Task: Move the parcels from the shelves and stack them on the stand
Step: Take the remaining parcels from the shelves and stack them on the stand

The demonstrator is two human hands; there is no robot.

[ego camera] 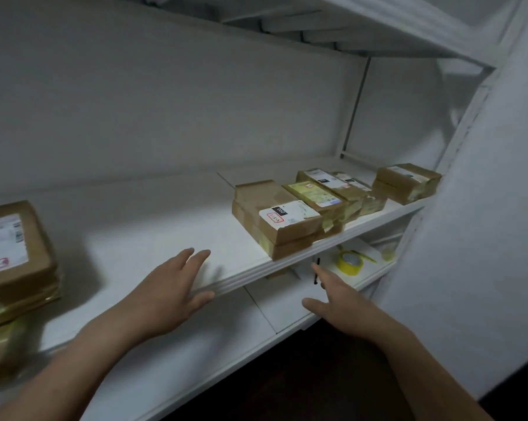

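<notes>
Brown cardboard parcels with white labels lie on a white shelf (pixel 153 226). The nearest stack (pixel 274 220) sits at the shelf's front edge, with more parcels (pixel 332 189) behind it and another pair (pixel 407 182) at the far right. A further stack (pixel 10 256) stands at the left edge. My left hand (pixel 168 293) reaches over the shelf front, fingers straight, holding nothing. My right hand (pixel 338 299) stretches out below the shelf edge, fingers extended and empty. Both hands are short of the nearest stack. The stand is out of view.
The lower shelf (pixel 287 305) carries a roll of yellow tape (pixel 350 262) and a black pen (pixel 316 270). An upper shelf (pixel 378 28) hangs overhead. A white upright panel (pixel 484 238) closes off the right side. Dark floor shows below.
</notes>
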